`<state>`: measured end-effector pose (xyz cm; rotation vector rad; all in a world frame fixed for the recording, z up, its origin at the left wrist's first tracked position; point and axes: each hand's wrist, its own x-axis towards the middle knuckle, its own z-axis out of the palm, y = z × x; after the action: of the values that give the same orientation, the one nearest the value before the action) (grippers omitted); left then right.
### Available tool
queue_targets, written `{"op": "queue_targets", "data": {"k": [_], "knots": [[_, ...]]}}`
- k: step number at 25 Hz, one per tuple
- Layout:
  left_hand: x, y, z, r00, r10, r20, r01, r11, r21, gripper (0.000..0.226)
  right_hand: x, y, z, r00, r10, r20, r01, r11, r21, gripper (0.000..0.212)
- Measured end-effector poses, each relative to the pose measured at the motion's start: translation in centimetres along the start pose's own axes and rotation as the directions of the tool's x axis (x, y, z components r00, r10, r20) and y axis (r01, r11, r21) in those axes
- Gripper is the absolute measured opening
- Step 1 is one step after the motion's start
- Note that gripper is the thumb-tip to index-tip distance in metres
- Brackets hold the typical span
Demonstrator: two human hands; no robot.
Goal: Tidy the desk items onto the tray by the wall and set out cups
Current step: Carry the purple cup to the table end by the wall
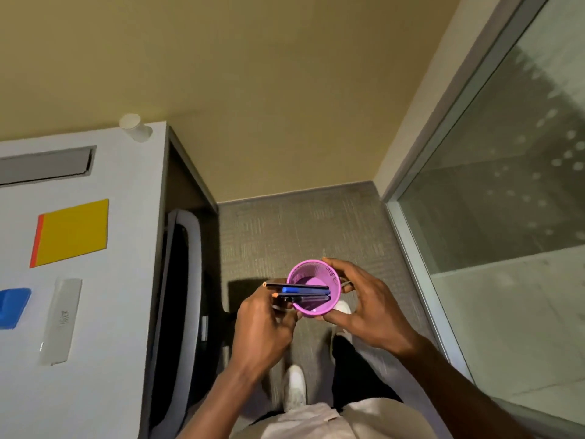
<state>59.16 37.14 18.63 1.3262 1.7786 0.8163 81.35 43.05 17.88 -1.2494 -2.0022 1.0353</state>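
Note:
I stand beside the desk, over the carpet. My right hand (361, 307) grips a pink mesh pen cup (311, 274) from its right side, its mouth facing me. My left hand (264, 324) holds a bunch of pens and pencils (297, 291) lying across the cup's mouth, their tips pointing left. On the white desk (120, 280) at the left lie a yellow sticky-note pad (74, 232), a white flat case (61, 321) and a blue object (11, 307) cut off by the frame edge. A white paper cup (134, 126) lies on its side at the desk's far corner.
A grey cable slot (47, 164) is set into the desk near the wall. A black office chair (183, 296) is tucked against the desk's right edge. A glass partition (506, 185) runs along the right. My feet in white shoes stand on the grey carpet (285, 223).

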Motion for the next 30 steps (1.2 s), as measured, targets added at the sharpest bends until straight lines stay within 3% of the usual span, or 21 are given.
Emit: {"op": "queue_targets", "data": {"k": [8,14,21,30], "knots": [[11.8,4.4,0.7,0.964,-0.097,-0.247,0.095,0.995,-0.019,0.036,18.2,4.0,-4.3,0.947,-0.196,0.256,0.196,0.980,0.026,0.084],[18.2,7.3,0.1,0.863,-0.210,-0.460,0.203,0.977,-0.066,0.034,30.3,4.2,-5.7,0.850,-0.332,0.409,0.313,0.943,0.115,0.085],[26.1,6.0,-5.8,0.746,-0.300,-0.595,0.339,0.939,-0.049,0.035,42.4,1.8,0.0,0.774,-0.413,0.480,0.352,0.911,0.215,0.089],[35.5,1.3,-16.5,0.681,-0.349,-0.643,0.382,0.919,-0.094,0.041,57.1,-3.9,8.6,0.666,-0.483,0.568,0.440,0.870,0.223,0.089]]}}
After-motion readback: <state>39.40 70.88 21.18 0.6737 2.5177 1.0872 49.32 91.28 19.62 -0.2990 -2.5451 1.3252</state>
